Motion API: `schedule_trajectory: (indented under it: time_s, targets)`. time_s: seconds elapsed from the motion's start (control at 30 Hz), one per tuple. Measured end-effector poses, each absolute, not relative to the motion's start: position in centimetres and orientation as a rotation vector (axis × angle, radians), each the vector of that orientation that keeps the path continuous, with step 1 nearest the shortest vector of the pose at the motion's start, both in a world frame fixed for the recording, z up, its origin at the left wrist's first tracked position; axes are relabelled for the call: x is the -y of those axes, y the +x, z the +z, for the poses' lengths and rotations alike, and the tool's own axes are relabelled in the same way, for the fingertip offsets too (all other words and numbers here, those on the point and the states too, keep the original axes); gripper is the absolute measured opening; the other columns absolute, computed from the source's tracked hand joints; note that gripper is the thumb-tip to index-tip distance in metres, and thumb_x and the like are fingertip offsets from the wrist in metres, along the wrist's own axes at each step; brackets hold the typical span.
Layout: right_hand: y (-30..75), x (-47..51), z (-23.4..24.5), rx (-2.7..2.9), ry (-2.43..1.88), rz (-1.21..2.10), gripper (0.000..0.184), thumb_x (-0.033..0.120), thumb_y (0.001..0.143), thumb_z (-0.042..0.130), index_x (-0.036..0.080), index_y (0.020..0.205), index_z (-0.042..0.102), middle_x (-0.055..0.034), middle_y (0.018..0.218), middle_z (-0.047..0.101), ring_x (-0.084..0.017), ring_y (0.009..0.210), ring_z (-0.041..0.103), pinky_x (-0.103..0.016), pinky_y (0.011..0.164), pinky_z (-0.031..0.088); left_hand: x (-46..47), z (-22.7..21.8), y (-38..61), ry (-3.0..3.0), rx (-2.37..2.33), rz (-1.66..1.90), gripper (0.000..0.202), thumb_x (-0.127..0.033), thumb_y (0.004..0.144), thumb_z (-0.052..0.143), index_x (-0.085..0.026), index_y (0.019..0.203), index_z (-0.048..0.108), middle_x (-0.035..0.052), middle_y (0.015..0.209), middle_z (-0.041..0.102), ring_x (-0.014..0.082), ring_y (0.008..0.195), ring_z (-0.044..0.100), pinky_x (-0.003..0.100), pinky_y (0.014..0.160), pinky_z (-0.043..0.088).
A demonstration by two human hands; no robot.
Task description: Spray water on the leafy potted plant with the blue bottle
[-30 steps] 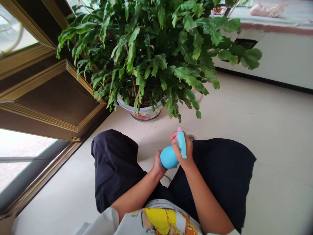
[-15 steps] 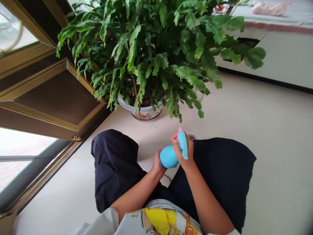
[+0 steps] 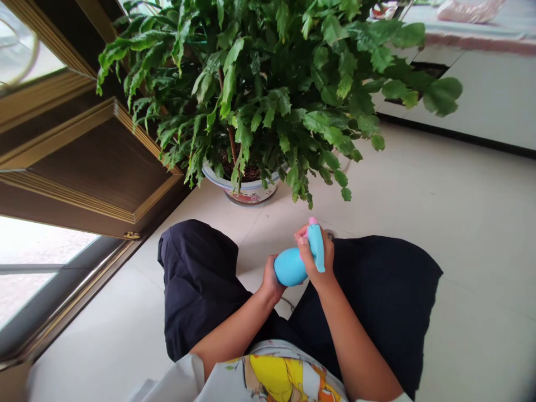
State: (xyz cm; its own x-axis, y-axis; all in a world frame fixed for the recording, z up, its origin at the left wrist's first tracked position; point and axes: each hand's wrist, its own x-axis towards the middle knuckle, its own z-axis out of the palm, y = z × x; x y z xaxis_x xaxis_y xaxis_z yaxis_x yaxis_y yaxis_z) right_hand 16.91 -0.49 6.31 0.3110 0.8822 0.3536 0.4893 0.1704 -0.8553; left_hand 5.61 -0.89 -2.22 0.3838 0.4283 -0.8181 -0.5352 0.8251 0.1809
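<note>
Between my knees I hold a blue spray bottle [image 3: 290,268] with a pink nozzle, tilted so the nozzle points forward at the plant. My left hand [image 3: 271,279] is wrapped round the bottle's rounded base. My right hand [image 3: 320,259] grips the spray head, its fingers by the pink trigger and its thumb on the near side. Just beyond the nozzle hang the lowest stems of a large leafy green plant [image 3: 268,106]. It grows in a white pot [image 3: 251,192] with a blue rim and red pattern, partly covered by the leaves.
On the left stands a brown panelled door [image 3: 96,162] with gold trim, beside a bright opening. Pale floor tiles [image 3: 402,201] surround the pot. At the back right is a white cabinet [image 3: 489,100] with a pinkish bag [image 3: 469,11] on top.
The view has shifted slightly, so things at the right appear a little further right. Both hands keep the same hold on the bottle. A faint spray at the nozzle no longer shows.
</note>
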Motion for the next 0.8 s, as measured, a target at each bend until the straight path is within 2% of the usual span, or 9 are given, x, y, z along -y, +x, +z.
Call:
schedule_trajectory:
  time_s: [0.17,0.4,0.63,0.8]
  targets:
    - [16.9,0.5,6.4,1.374,-1.466,0.426,0.015,0.037,0.09,0.053,0.024,0.086,0.06,-0.0032,0.082,0.069,-0.023,0.077,0.064,-0.039,0.075,0.052,0.9,-1.4,5.9,-0.032,-1.084,0.604,0.043,-0.046,0.092,0.037,-0.014,0.113,0.055,0.0129,0.091,0.064,0.0301,0.079,0.063,0.046,0.072,0.051]
    - [16.8,0.4,6.6,1.357,-1.487,0.42,0.017,0.039,0.091,0.054,0.023,0.086,0.059,-0.0026,0.081,0.068,-0.021,0.073,0.063,-0.038,0.073,0.051,0.9,-1.4,5.9,-0.041,-1.072,0.609,0.043,-0.046,0.091,0.04,-0.014,0.114,0.055,0.013,0.093,0.063,0.0301,0.081,0.062,0.047,0.077,0.051]
    - [16.9,0.4,6.5,1.379,-1.472,0.402,0.015,0.037,0.091,0.053,0.023,0.086,0.059,-0.0021,0.077,0.067,-0.021,0.071,0.062,-0.037,0.071,0.05,0.7,-1.2,6.0,-0.002,-1.06,0.588,0.045,-0.047,0.091,0.036,-0.013,0.114,0.055,0.0138,0.091,0.064,0.0306,0.079,0.063,0.045,0.071,0.05]
    - [16.9,0.4,6.6,1.358,-1.461,0.454,0.018,0.039,0.092,0.054,0.023,0.087,0.06,-0.0034,0.084,0.068,-0.021,0.072,0.062,-0.036,0.068,0.051,0.8,-0.9,5.9,-0.012,-1.077,0.592,0.044,-0.047,0.091,0.037,-0.015,0.115,0.054,0.0129,0.092,0.064,0.0296,0.079,0.063,0.045,0.072,0.051]
